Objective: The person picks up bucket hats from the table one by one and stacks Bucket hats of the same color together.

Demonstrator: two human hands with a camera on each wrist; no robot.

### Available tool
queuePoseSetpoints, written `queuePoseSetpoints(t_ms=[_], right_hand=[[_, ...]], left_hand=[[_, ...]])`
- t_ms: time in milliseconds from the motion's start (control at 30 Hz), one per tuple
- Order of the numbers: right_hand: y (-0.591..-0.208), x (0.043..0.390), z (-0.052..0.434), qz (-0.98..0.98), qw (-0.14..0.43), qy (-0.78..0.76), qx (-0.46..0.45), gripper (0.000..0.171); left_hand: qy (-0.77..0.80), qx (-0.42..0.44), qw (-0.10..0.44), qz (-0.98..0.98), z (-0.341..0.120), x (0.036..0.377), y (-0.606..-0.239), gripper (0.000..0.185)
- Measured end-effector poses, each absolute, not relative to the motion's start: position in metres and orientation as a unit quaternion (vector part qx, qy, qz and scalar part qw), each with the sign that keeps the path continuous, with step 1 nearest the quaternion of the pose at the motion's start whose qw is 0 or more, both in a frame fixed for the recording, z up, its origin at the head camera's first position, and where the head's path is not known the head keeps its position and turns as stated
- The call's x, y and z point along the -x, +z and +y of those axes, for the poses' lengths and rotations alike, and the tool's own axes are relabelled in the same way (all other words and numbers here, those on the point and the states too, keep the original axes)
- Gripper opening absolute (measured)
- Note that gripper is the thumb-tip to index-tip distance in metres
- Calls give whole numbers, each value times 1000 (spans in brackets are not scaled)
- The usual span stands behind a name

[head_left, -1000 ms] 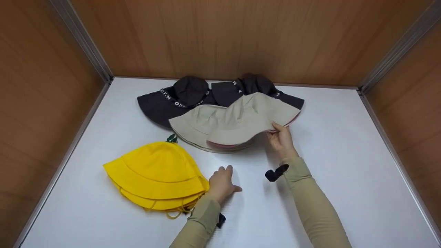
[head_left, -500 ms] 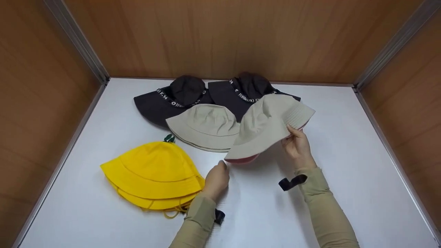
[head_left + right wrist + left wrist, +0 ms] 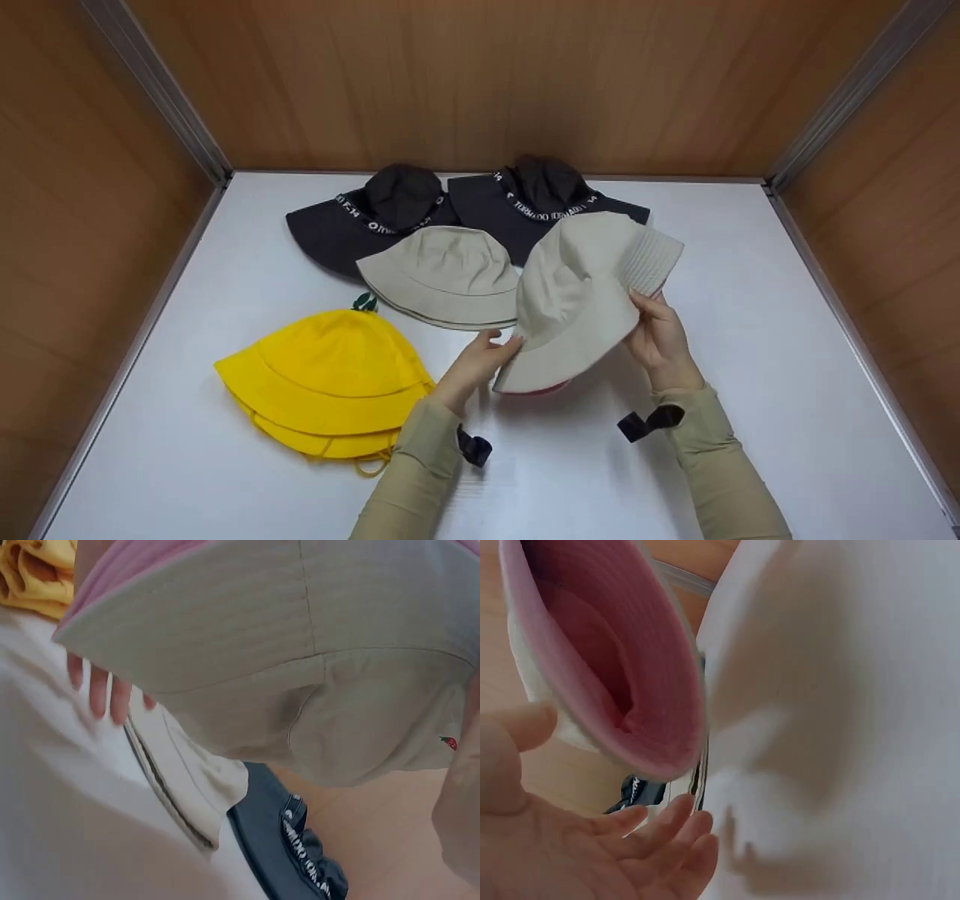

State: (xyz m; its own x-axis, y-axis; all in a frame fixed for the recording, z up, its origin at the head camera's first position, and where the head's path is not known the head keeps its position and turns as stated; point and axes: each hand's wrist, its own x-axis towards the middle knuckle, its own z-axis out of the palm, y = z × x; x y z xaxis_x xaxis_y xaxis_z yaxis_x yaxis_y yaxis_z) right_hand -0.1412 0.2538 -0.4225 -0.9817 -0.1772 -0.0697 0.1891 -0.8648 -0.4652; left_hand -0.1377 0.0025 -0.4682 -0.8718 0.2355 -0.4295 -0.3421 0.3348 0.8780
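A beige bucket hat [image 3: 574,300] with a pink lining is held up above the table, tilted, its brim edge hanging to the left. My right hand [image 3: 661,337] pinches its brim on the right side, thumb on the outer cloth. At the lower left brim is my left hand [image 3: 476,367], thumb at the cloth. In the left wrist view the left hand's fingers [image 3: 679,840] are spread below the pink opening [image 3: 622,667], not curled round it. A small strawberry mark [image 3: 448,742] shows on the hat in the right wrist view.
Another beige hat [image 3: 450,274], seemingly with more than one brim layer, lies behind the left hand. Two black hats [image 3: 330,229] with white lettering sit along the back wooden wall [image 3: 480,82]. Stacked yellow hats [image 3: 337,367] with a green leaf lie at left on the white table [image 3: 787,337].
The right hand has lifted the beige pink-lined hat off the other beige hat and drawn it right and nearer. The left hand has come up from beside the yellow hats to its brim.
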Motion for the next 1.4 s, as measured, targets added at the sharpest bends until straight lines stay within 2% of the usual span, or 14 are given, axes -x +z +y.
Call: queuePoseSetpoints(t_ms=[133,267,367,600,767,867,1033,1200,1400], right_hand=[[-420,132,254,228,104,-968,22,60],[-424,128,260,232,115,-965,45,51],[-431,127,267,238,113,-964,44,50],[-446,123,282,257,108,-960,20,55],[-460,119,295,307,116,-944,-11,58],[-470,117,301,345,131,-929,-38,49],[-486,113,310,388,152,-907,-66,32],[-497,112,319,435,168,-883,-53,31],[-498,117,325,569,100,-807,-120,19]], left_hand=[[618,22,304,724,3,137,-470,59],[672,6,306,674,4,137,-471,44],[683,-8,284,673,4,138,-471,44],[646,-26,250,721,4,135,-470,56],[673,-24,180,717,2,134,-465,59],[688,-50,150,708,0,133,-461,58],[693,-108,132,700,-2,129,-452,62],[695,-146,114,695,-5,123,-438,63],[685,-207,103,691,-8,120,-412,62]])
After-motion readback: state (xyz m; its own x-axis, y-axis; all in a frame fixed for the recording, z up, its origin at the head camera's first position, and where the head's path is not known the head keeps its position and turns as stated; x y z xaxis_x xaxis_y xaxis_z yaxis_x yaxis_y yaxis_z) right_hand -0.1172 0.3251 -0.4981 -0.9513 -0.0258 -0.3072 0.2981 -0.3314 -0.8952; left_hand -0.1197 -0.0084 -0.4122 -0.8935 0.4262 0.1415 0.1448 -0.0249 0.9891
